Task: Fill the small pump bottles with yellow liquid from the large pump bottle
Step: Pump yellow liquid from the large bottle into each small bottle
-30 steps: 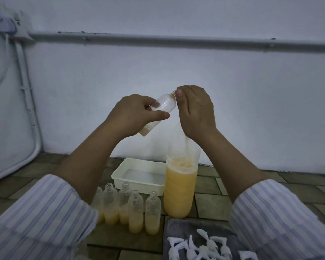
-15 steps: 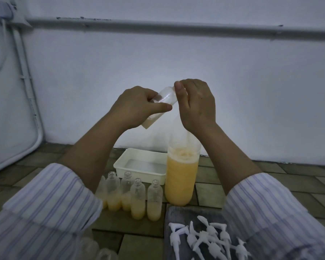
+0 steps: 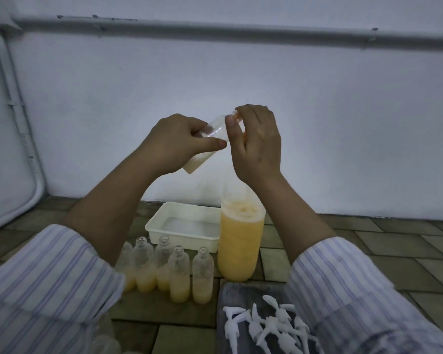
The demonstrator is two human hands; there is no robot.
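Observation:
My left hand (image 3: 174, 144) grips a small clear bottle (image 3: 215, 130), tilted with its mouth up to the right and a little yellow liquid in its low end. My right hand (image 3: 258, 141) curls over the top of the large bottle (image 3: 238, 246), hiding its pump head. An orange-yellow spot shows at my right fingertips, where the small bottle's mouth meets them. The large bottle stands on the floor, about two-thirds full of foamy yellow liquid. Several open small bottles (image 3: 179, 272), each partly filled with yellow liquid, stand in a row to its left.
A white tray (image 3: 182, 226) sits behind the row, near the wall. Several white pump heads (image 3: 266, 325) lie on a dark mat (image 3: 241, 290) at the front right. Clear empty bottles (image 3: 105, 343) show at the bottom left. The floor is tiled.
Both hands stay together above the large bottle. The small bottle's neck has slid further behind my right thumb. My head has tilted down a little.

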